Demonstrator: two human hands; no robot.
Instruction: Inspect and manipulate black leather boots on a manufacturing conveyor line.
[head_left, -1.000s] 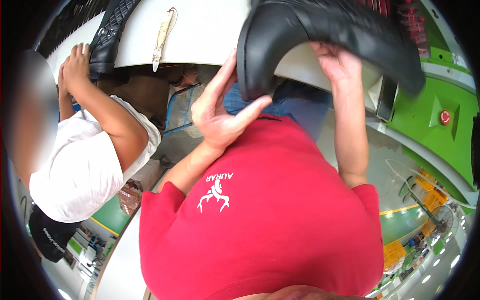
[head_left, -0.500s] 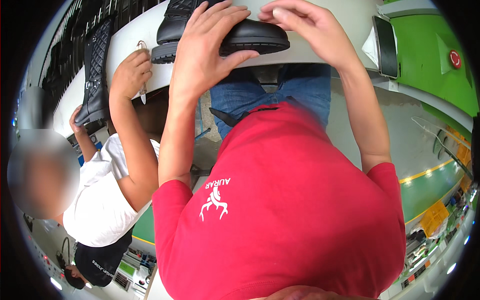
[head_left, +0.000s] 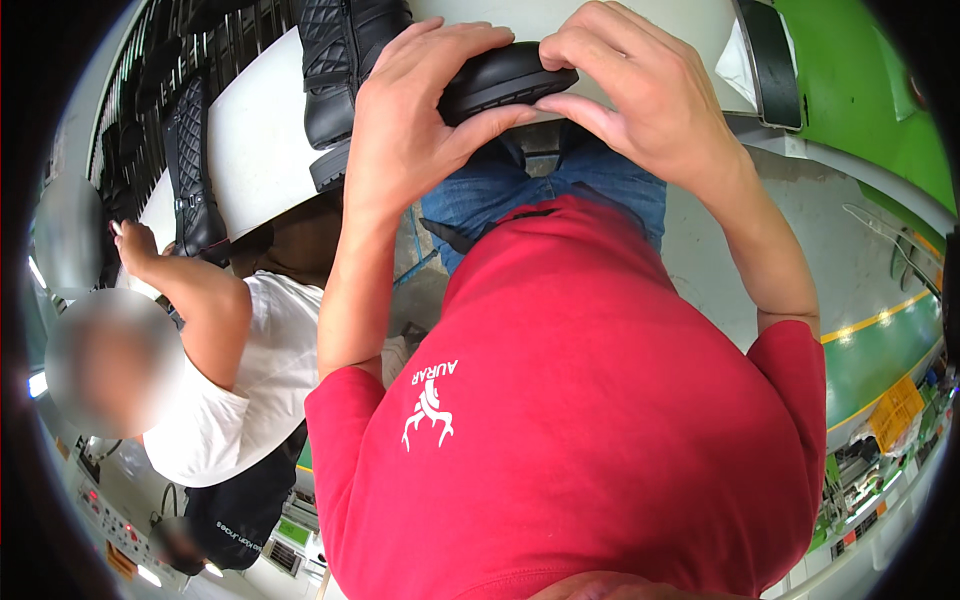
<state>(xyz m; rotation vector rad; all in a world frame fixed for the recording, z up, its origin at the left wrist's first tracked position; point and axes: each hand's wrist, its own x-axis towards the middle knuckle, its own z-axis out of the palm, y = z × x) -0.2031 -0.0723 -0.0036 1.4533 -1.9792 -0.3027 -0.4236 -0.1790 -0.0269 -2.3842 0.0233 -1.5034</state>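
A black ankle-high or taller boot point(head_left: 508, 72) lies on the white table in front of me, its toe pointing right and its thick ridged sole facing me. Its quilted shaft point(head_left: 335, 65) shows at the left, with the upper end cut off by the frame. My left hand point(head_left: 415, 105) is wrapped over the instep, thumb along the sole's edge. At the toe, my right hand point(head_left: 645, 95) grips the tip, curled fingers above and thumb by the sole. The middle of the boot is hidden behind my left hand.
On my left, a co-worker's hand point(head_left: 138, 248) is raised near another quilted black boot point(head_left: 190, 165) on the white table point(head_left: 255, 140). More dark boots stand behind it. A phone point(head_left: 768, 65) lies at the table's right end, beside a green machine surface point(head_left: 850, 100).
My right hand has come down and closed on the toe. The boot has turned, showing more quilted shaft at the left. The co-worker's nearer hand has moved away leftward.
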